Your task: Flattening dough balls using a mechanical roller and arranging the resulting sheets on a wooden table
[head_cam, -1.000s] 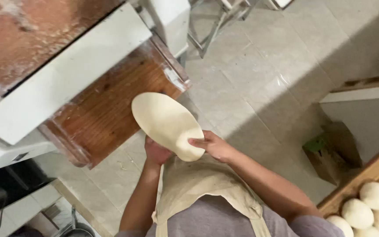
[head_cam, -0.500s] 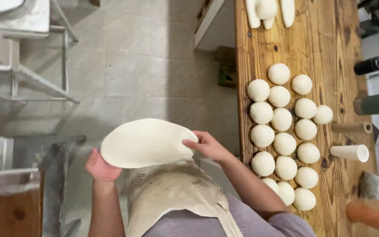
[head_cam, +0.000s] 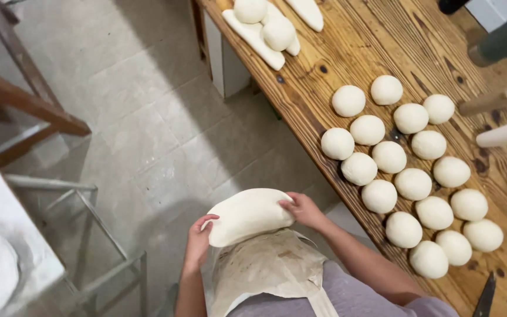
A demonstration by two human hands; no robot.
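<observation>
**Soft dough held over the floor**

Close to the person's body, above a stained apron, a flat sheet of dough is held up in the air. It is not on the table. The left hand pinches its near left edge with curled fingers. The right hand grips the far right edge, fingers pressed over the top.

The dough is soft and only held at two edges. It could sag, stretch thin in the middle, or tear. If one hand lets go, it may flop down onto the tiled floor and get dirty.

Further off, many round dough balls sit in rows near the long edge of the wooden table. A swinging arm could bump one off. At the table's far end lie long dough pieces.
</observation>
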